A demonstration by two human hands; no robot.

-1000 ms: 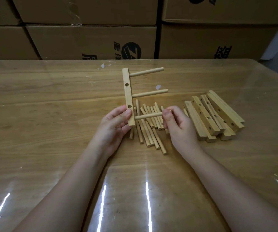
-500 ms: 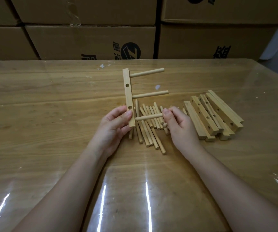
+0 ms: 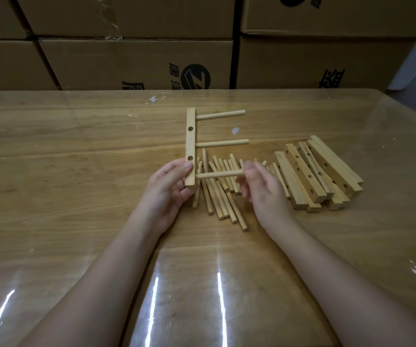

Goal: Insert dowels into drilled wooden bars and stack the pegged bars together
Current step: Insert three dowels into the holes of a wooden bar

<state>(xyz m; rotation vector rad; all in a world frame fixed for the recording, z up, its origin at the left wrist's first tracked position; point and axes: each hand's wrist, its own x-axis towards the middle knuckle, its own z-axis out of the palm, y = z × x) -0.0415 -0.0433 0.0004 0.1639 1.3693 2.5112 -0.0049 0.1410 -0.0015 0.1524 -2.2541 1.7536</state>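
- Your left hand point(image 3: 169, 189) grips the lower end of one bar point(image 3: 191, 144), held over the table point(image 3: 76, 171).
- Three dowels point(image 3: 220, 115) jut rightward from it; two holes point(image 3: 190, 128) show open.
- Your right hand point(image 3: 262, 189) pinches the lowest dowel point(image 3: 218, 174) by its free end.
- Loose dowels point(image 3: 220, 199) overlap beneath, too tangled to count.
- At least five spare bars point(image 3: 312, 171) lie piled at right.

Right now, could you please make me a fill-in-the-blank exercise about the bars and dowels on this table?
1. The left hand holds a bar carrying ___ dowels.
2. The face of the bar toward the camera shows ___ empty holes.
3. Spare bars lie ___ of the right hand, which pinches the near dowel.
Missing words: three; two; right.
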